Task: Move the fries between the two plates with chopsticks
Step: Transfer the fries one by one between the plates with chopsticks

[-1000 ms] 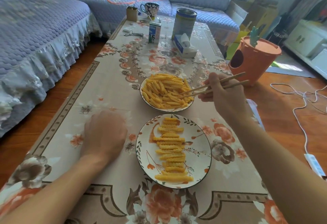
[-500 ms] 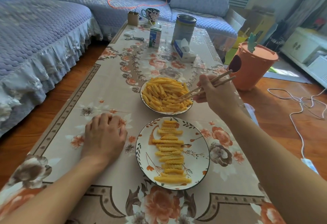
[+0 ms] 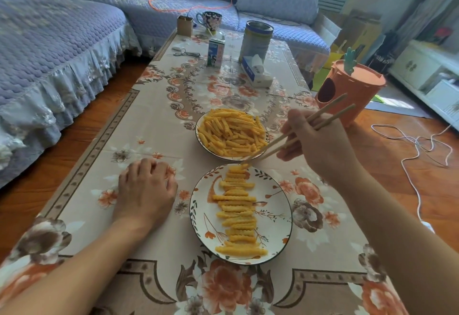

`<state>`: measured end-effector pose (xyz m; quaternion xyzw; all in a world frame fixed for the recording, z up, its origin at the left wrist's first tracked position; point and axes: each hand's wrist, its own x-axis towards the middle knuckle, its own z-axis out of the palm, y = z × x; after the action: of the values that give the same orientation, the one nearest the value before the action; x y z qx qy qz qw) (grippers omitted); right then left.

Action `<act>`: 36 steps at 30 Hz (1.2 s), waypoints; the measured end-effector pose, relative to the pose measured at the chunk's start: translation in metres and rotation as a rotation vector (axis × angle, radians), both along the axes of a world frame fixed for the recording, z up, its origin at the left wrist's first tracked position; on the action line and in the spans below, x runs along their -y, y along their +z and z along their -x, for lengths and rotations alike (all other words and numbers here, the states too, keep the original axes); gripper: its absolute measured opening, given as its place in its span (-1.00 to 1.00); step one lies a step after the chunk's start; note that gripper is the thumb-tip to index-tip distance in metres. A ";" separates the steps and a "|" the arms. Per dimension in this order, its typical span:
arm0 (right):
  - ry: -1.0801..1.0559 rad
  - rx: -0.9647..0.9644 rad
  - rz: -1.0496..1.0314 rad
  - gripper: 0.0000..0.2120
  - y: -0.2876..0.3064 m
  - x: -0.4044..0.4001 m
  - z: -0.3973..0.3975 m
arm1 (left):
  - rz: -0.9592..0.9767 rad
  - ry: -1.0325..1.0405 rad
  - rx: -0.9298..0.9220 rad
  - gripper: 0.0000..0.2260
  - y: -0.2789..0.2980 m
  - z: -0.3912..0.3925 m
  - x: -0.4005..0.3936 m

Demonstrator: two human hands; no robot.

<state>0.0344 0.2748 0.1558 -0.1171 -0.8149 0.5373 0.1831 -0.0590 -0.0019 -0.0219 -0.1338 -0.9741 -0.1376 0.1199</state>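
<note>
Two plates stand in a line on the floral tablecloth. The far plate (image 3: pixel 198 132) holds a heap of crinkle-cut fries (image 3: pixel 231 132). The near plate (image 3: pixel 278 217) carries a tidy column of fries (image 3: pixel 238 211) laid crosswise. My right hand (image 3: pixel 320 145) grips a pair of wooden chopsticks (image 3: pixel 295 132); their tips pinch a small fry (image 3: pixel 244 165) at the far rim of the near plate, at the top of the column. My left hand (image 3: pixel 145 190) rests on the cloth, left of the near plate, fingers loosely bent, holding nothing.
Further back on the table stand a tissue pack (image 3: pixel 257 73), a tall tin (image 3: pixel 255 41), a milk carton (image 3: pixel 215 52), a mug (image 3: pixel 209 20), a small box (image 3: pixel 185 25) and keys (image 3: pixel 186 53). An orange bin (image 3: pixel 352 91) stands right of the table; a white cable (image 3: pixel 417 155) lies on the floor.
My right hand has drawn the chopsticks back from the heap on the far plate toward me, and their tips now hold a fry over the near plate's far edge. My left hand stayed put.
</note>
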 end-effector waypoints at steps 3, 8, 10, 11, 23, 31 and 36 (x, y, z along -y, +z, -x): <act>0.020 0.049 -0.051 -0.64 -0.012 0.009 -0.010 | -0.009 0.001 0.004 -0.79 0.000 0.000 0.000; 0.005 0.046 -0.042 -0.70 -0.016 0.004 -0.014 | -0.012 -0.003 0.006 -0.73 -0.001 0.000 0.001; -0.019 0.005 -0.036 -0.70 -0.013 -0.002 -0.013 | -0.013 -0.003 0.012 -0.72 -0.001 0.000 0.001; -0.038 -0.026 -0.033 -0.69 -0.010 -0.006 -0.010 | -0.011 -0.003 0.015 -0.73 -0.001 0.000 0.001; -0.067 -0.036 -0.122 -0.71 -0.031 -0.019 0.040 | 0.011 0.004 0.023 -0.66 0.000 0.000 -0.001; -0.065 -0.043 -0.217 -0.70 -0.042 -0.010 0.047 | 0.011 -0.001 0.019 -0.67 0.000 0.001 0.000; -0.082 -0.039 -0.094 -0.72 -0.034 -0.015 0.045 | 0.011 0.000 0.021 -0.66 -0.001 0.001 0.000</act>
<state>-0.0109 0.2902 0.1219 -0.1310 -0.8301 0.4926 0.2259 -0.0600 -0.0019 -0.0225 -0.1330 -0.9760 -0.1335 0.1088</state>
